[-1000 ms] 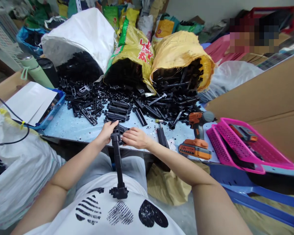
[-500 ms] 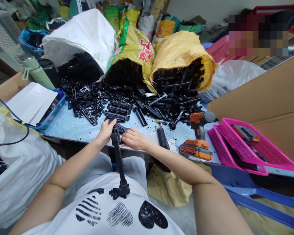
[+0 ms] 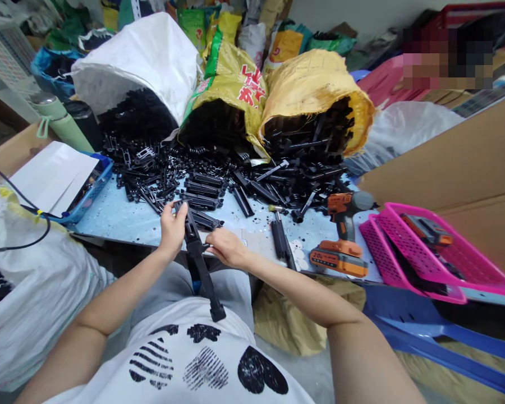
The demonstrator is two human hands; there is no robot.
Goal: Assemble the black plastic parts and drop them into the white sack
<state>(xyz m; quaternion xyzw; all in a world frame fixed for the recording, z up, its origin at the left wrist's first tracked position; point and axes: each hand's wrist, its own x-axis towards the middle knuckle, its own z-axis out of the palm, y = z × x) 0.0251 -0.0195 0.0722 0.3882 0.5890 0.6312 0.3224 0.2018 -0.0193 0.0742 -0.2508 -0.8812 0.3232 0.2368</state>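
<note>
My left hand [image 3: 172, 227] is closed around the upper end of a long black plastic part [image 3: 197, 252], which slants down toward my shirt with a blocky foot at its lower end. At the part's right side, my right hand [image 3: 227, 248] is closed in a pinch on a small dark piece that sticks out there; its kind is too small to make out. Just beyond the hands, several similar black parts [image 3: 204, 189] lie side by side on the blue table top [image 3: 105, 216].
Three sacks, white [image 3: 151, 50], green-yellow [image 3: 223, 84] and yellow [image 3: 307, 78], spill black pieces onto the table. An orange cordless drill [image 3: 340, 238] stands right of some black bars [image 3: 280, 238], beside pink baskets [image 3: 458, 247]. A blue basket [image 3: 82, 202] sits left. Another person is behind the cardboard.
The long black part has shifted left at its upper end and tilts more, its foot now higher. My left hand moved left with it; my right hand moved slightly, its fingers drawn in.
</note>
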